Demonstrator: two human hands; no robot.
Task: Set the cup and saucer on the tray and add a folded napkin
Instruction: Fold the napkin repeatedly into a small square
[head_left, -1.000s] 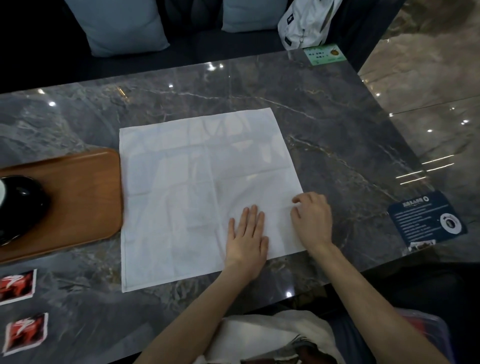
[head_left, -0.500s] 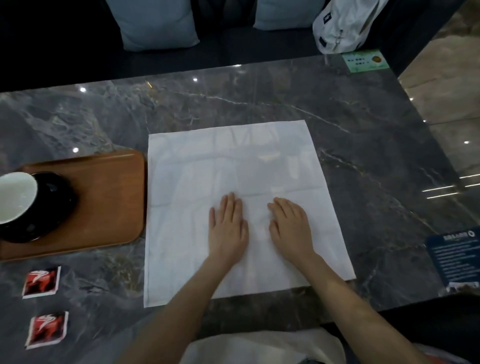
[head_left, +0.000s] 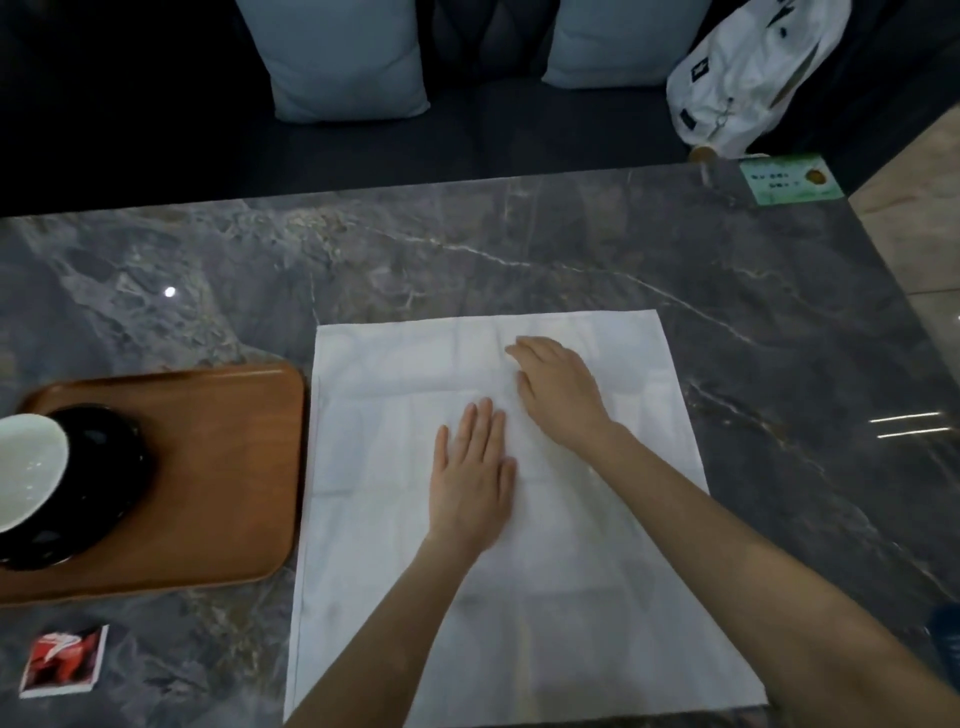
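Observation:
A white cloth napkin (head_left: 395, 519) lies spread flat and unfolded on the grey marble table. My left hand (head_left: 472, 478) rests palm down on its middle, fingers together and flat. My right hand (head_left: 558, 389) lies flat on the napkin a little farther away, near its far edge. Neither hand grips the cloth. To the left sits a wooden tray (head_left: 218, 467). On it stands a black saucer (head_left: 98, 467) with a cup (head_left: 26, 467), white inside, cut off by the left edge of the view.
A red and white packet (head_left: 65, 662) lies at the near left of the table (head_left: 519, 249). A green card (head_left: 789, 179) sits at the far right corner. Behind the table are a dark sofa with pale cushions (head_left: 343, 57) and a white bag (head_left: 748, 73).
Both hands have slid away from me across the napkin, from its near right corner to its middle; the right hand has reached farthest. The view has shifted so the tray and cup show more.

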